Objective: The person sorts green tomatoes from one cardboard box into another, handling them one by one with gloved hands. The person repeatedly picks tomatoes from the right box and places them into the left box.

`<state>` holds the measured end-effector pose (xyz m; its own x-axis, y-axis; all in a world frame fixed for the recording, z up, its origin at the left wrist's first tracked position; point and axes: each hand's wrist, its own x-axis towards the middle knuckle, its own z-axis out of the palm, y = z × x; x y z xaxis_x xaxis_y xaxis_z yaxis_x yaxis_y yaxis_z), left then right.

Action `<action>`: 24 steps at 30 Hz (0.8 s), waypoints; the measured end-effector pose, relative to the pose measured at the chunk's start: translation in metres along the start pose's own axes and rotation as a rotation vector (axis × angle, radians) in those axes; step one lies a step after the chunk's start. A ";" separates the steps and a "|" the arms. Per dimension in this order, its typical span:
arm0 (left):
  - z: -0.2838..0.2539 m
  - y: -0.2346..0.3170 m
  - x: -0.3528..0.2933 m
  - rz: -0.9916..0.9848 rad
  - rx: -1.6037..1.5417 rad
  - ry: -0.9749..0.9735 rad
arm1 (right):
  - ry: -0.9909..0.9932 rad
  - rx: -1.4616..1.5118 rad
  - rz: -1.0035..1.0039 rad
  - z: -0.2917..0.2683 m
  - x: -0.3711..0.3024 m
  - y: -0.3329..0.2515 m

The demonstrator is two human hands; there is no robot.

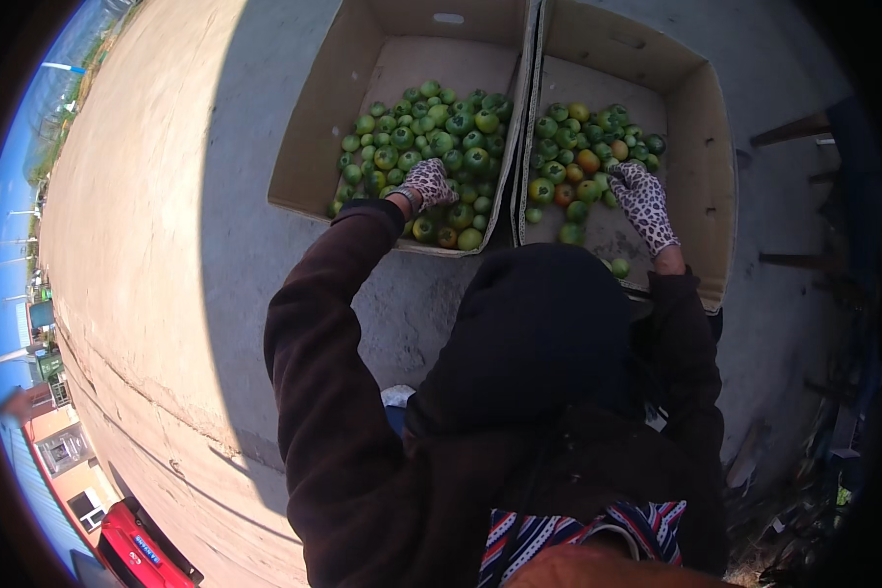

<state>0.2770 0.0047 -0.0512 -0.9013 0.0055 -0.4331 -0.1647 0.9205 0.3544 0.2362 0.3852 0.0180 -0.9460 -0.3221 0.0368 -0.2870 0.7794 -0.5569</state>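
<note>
Two open cardboard boxes stand side by side on the ground in front of me. The left box holds many green tomatoes, a few turning yellow or brownish. In the right box lies a smaller heap of tomatoes, mostly green with several orange ones. My left hand, in a leopard-print glove, rests in among the left box's tomatoes with its fingers curled; what they hold is hidden. My right hand, gloved alike, reaches into the right box, its bent fingers closed at the heap's right edge, their grip hidden.
Shaded concrete surrounds the boxes, with sunlit pavement farther left. A red vehicle and a low building show at the lower left. Dark wooden pieces stand to the right of the boxes. My dark-clad knees are close to the boxes' near edges.
</note>
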 end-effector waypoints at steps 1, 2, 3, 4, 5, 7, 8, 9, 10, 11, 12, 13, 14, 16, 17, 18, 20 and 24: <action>0.000 -0.002 0.001 -0.025 -0.097 -0.027 | 0.005 0.012 -0.003 0.000 -0.001 0.002; 0.000 -0.004 0.003 -0.034 -0.123 -0.042 | 0.010 0.025 -0.006 0.001 -0.001 0.003; -0.001 -0.008 0.003 -0.045 -0.147 -0.057 | 0.014 0.039 -0.008 0.002 -0.001 0.004; 0.000 -0.001 0.001 0.001 -0.035 -0.042 | 0.026 0.024 0.002 0.001 -0.001 0.008; -0.005 0.012 -0.006 0.052 0.078 -0.026 | 0.041 0.008 0.015 -0.002 0.000 0.012; -0.006 0.019 -0.008 0.080 0.204 -0.049 | 0.058 0.008 0.066 -0.003 0.007 0.021; -0.006 0.020 -0.008 0.080 0.203 -0.014 | 0.039 -0.029 0.112 -0.006 0.010 0.026; -0.007 0.018 -0.010 0.081 0.201 0.020 | 0.021 -0.065 0.159 -0.006 0.013 0.030; -0.009 0.017 -0.013 0.076 0.197 0.056 | -0.001 -0.100 0.200 -0.007 0.016 0.031; -0.017 0.019 -0.013 0.068 0.183 0.096 | -0.058 -0.098 0.245 -0.009 0.017 0.032; -0.024 0.023 -0.013 0.058 0.169 0.134 | -0.115 -0.180 0.255 -0.010 0.019 0.034; -0.031 0.033 -0.016 0.050 0.105 0.250 | -0.167 -0.261 0.268 -0.008 0.021 0.042; -0.037 0.041 -0.017 0.037 0.037 0.365 | -0.223 -0.338 0.278 -0.003 0.021 0.049; -0.045 0.056 -0.012 0.066 -0.119 0.553 | -0.303 -0.342 0.220 0.010 0.017 0.061; -0.050 0.064 -0.010 0.103 -0.258 0.627 | -0.416 -0.369 0.207 0.017 0.021 0.061; -0.054 0.074 -0.008 0.140 -0.399 0.700 | -0.423 -0.406 0.215 0.020 0.020 0.063; -0.068 0.090 -0.012 0.106 -0.604 0.751 | -0.440 -0.459 0.196 0.036 0.021 0.060; -0.060 0.055 0.002 0.056 -1.002 0.768 | -0.443 -0.435 0.261 0.044 0.027 0.061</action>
<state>0.2419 0.0317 0.0168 -0.8615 -0.5021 0.0756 -0.0461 0.2255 0.9731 0.1994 0.4000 -0.0515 -0.8681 -0.2111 -0.4493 -0.1793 0.9773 -0.1126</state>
